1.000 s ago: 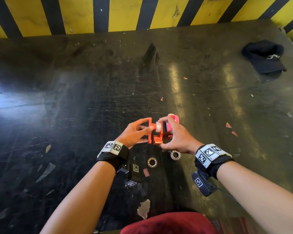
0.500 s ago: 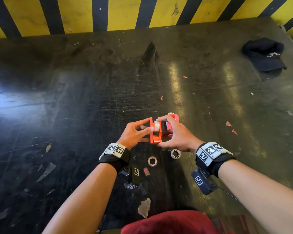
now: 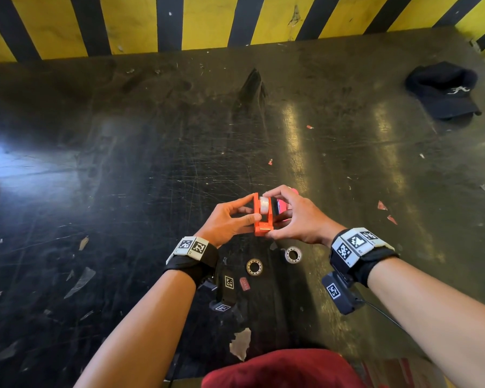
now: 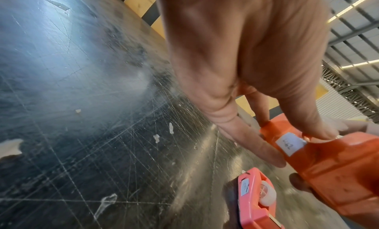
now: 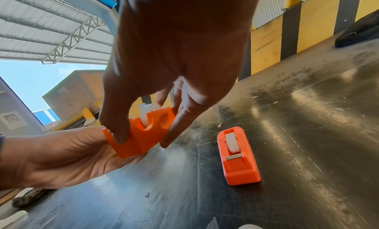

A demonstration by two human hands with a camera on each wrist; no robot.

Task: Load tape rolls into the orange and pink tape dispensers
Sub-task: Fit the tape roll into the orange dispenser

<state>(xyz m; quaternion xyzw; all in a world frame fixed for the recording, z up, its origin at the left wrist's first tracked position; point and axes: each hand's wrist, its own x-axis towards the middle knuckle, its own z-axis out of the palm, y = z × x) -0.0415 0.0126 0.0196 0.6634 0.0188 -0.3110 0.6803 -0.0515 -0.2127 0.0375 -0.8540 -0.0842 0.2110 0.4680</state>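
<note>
Left hand (image 3: 226,219): fingers curled, gripping orange dispenser (image 3: 262,217) from its left side.
Right hand (image 3: 297,217): thumb and fingers pinching same dispenser, fingertip on tape roll (image 3: 264,205).

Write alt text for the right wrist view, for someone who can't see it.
Two hands hold an orange dispenser above a scratched dark table, the right hand pinching it from above and the left hand cupping it below, with a white tape roll seated in it. A second dispenser with its roll lies on the table beside them.
</note>
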